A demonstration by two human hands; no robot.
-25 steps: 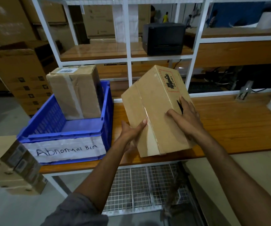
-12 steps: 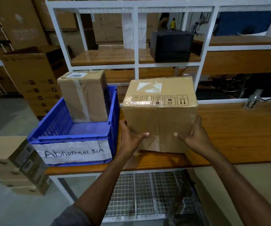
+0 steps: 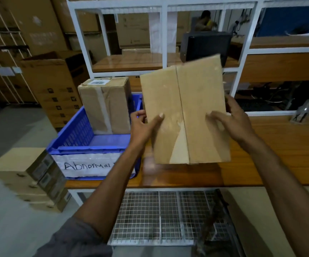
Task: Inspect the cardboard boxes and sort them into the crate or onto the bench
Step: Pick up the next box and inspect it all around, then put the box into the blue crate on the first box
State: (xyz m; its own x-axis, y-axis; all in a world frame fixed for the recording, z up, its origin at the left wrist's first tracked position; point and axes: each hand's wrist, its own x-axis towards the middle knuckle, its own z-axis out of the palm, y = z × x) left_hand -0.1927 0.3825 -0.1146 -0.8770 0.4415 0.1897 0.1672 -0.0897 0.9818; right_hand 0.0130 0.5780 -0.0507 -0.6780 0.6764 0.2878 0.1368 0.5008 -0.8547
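Note:
I hold a brown cardboard box [image 3: 185, 112] up above the wooden bench [image 3: 280, 149], its taped seam face turned toward me. My left hand [image 3: 142, 127] grips its left edge, thumb on the front face. My right hand [image 3: 233, 121] grips its right edge, thumb across the front. To the left stands a blue crate [image 3: 86, 138] with a white label reading "Abnormal". Inside the crate a second taped cardboard box [image 3: 106, 104] stands upright with a barcode label on top.
A white metal shelf frame [image 3: 164, 38] rises behind the bench, with a black printer [image 3: 205, 45] on its shelf. Stacked cartons [image 3: 29, 179] sit on the floor at left, a large open carton [image 3: 55, 84] behind them. A wire mesh shelf [image 3: 164, 216] lies under the bench.
The box has been rotated in my hands: the face with handling symbols is gone and the taped seam face now points at me. The box is raised higher. My head moved closer.

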